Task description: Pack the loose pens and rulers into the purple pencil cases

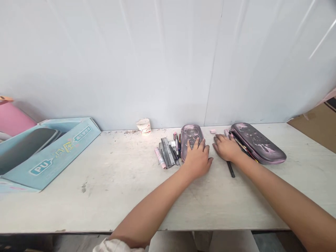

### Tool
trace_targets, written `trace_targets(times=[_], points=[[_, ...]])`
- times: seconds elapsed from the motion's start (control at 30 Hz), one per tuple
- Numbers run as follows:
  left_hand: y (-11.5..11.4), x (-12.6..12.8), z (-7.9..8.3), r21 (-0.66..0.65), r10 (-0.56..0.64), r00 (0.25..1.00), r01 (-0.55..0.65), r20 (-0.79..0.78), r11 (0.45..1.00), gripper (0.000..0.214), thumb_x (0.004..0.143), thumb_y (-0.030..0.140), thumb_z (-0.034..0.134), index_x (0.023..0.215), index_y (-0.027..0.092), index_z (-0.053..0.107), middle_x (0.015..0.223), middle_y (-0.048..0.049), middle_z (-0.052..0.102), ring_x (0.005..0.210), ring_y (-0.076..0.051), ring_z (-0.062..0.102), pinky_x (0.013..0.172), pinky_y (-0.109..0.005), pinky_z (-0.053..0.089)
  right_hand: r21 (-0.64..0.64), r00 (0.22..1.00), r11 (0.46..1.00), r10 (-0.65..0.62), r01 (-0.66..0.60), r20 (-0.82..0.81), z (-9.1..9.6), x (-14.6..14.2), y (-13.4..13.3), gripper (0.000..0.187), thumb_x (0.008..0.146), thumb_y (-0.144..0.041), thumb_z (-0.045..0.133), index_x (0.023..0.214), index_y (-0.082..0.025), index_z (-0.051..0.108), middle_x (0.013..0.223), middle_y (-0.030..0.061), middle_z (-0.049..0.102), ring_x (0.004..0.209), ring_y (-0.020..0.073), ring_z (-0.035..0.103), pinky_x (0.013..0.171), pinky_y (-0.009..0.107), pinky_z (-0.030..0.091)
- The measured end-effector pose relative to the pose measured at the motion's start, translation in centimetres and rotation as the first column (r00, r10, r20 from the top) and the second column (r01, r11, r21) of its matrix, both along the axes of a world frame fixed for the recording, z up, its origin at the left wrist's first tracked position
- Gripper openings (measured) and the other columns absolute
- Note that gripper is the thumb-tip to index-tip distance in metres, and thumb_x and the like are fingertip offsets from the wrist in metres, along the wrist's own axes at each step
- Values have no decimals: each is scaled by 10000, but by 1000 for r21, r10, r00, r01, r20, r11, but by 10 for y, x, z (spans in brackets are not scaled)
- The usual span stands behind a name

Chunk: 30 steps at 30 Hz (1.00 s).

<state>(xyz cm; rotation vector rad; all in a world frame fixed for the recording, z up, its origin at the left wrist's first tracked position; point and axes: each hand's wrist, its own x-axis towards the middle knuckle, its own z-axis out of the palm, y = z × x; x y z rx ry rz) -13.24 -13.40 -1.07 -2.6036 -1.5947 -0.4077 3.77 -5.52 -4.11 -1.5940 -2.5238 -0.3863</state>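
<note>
My left hand [197,161] lies with spread fingers on the lower part of a dark, pink-tinged pencil case [191,131] with an embossed figure. Left of that case are a grey ruler [168,154], a pink rolled tube [160,158], a white eraser [173,144] and several pens. My right hand [226,147] rests palm down with fingers stretched out, partly over a black pen [231,169]; its palm side is hidden. Beside it, several pencils [245,148] lie along a second, similar pencil case [258,143]. A small pink eraser [212,131] sits above my right hand.
At the left stands an open light-blue box [65,147] holding a dark grey object [28,147]. A paper cup [144,126] is by the wall, with dark crumbs around it. Brown cardboard [315,129] lies at the right. The table's front edge runs before my lap.
</note>
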Motion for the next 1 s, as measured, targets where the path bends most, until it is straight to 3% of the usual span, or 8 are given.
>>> trace_targets(times=[0.23, 0.37, 0.5, 0.67, 0.77, 0.87, 0.93, 1.0], points=[[-12, -15, -1, 20, 5, 996, -6, 85, 1000, 503, 868, 441, 353, 1281, 159, 409, 1418, -141, 340, 1341, -306, 214, 1084, -533, 125, 33, 998, 997, -67, 66, 21, 13, 9, 9, 413, 887, -244, 306, 1233, -109, 487, 1352, 163, 435, 1249, 279, 363, 1024, 540, 212], [-10, -29, -6, 8, 114, 976, -118, 185, 993, 565, 872, 475, 334, 1327, 141, 352, 1434, -163, 301, 1348, -297, 206, 1084, -494, 167, -92, 952, 995, -51, 24, -302, 16, -29, 2, 408, 876, -253, 341, 1238, -124, 479, 1353, 164, 433, 1259, 277, 363, 1020, 476, 262], [-6, -40, -12, -60, 223, 937, -215, 269, 975, 602, 896, 469, 263, 1348, 73, 294, 1428, -201, 296, 1364, -264, 181, 1093, -469, 163, -201, 853, 979, -140, 43, -503, 9, -64, -10, 456, 926, -299, 177, 1227, -112, 465, 1156, 146, 598, 1078, 197, 558, 870, 312, 424], [-6, -47, -10, -112, 195, 876, -162, 441, 980, 596, 885, 439, 336, 1373, 108, 252, 1434, -179, 299, 1359, -257, 204, 1107, -472, 136, -267, 736, 963, -207, 37, -645, 8, -81, -26, 527, 908, -429, 230, 1294, -96, 365, 1167, 148, 592, 1066, 184, 571, 828, 289, 459], [-7, -50, -4, -77, 88, 731, -48, 677, 996, 626, 867, 399, 408, 1392, 130, 199, 1446, -158, 279, 1350, -226, 233, 1107, -410, 202, -154, 523, 985, -89, -83, -848, 20, -83, -38, 543, 871, -429, 356, 1331, -145, 318, 1288, 138, 499, 1164, 193, 494, 939, 343, 407], [-7, -52, 4, -12, 31, 425, -47, 905, 999, 688, 830, 403, 496, 1394, 187, 165, 1460, -143, 239, 1326, -228, 288, 1070, -399, 288, 84, 292, 983, 129, -161, -948, 34, -83, -58, 596, 825, -422, 467, 1351, -200, 296, 1355, 115, 417, 1236, 230, 406, 1021, 424, 327], [-8, -52, 11, -48, 54, 186, -34, 981, 998, 679, 810, 413, 534, 1368, 213, 203, 1440, -142, 281, 1275, -229, 374, 1017, -384, 361, 176, 219, 964, 219, -202, -951, 40, -83, -73, 613, 823, -418, 483, 1366, -234, 268, 1367, 100, 395, 1248, 243, 384, 1032, 446, 315], [-10, -53, 17, -109, 107, 38, 61, 994, 992, 580, 800, 434, 546, 1286, 208, 326, 1336, -136, 437, 1176, -228, 486, 958, -377, 414, 201, 185, 944, 254, -261, -949, 40, -83, -84, 622, 825, -423, 485, 1375, -257, 245, 1368, 94, 390, 1242, 251, 388, 1026, 452, 327]])
